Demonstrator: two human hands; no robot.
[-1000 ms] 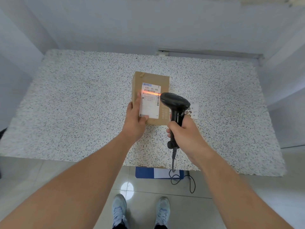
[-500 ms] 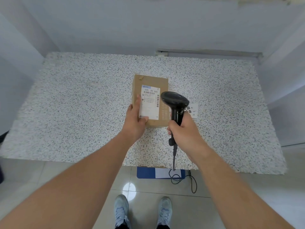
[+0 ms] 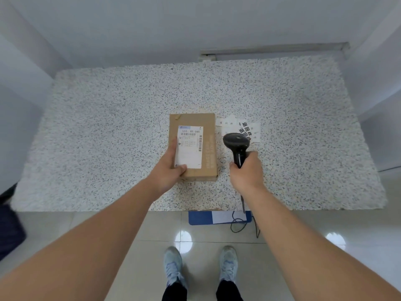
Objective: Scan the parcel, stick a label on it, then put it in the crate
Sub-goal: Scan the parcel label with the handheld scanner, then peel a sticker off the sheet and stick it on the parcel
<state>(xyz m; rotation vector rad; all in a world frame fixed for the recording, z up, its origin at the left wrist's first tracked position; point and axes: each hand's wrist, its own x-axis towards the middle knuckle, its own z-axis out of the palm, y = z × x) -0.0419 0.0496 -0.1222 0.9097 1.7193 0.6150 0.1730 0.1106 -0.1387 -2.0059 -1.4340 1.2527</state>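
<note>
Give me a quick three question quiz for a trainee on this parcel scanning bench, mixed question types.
1. True or false: the scanner is aimed at the shipping label on the parcel.
2. Which hand steadies the parcel? A) left hand B) right hand C) neither
3. Fill in: the loose stickers lie on the table to the parcel's ____ side.

Key
1. False; it is held off to the right, over the stickers.
2. A
3. Right
</note>
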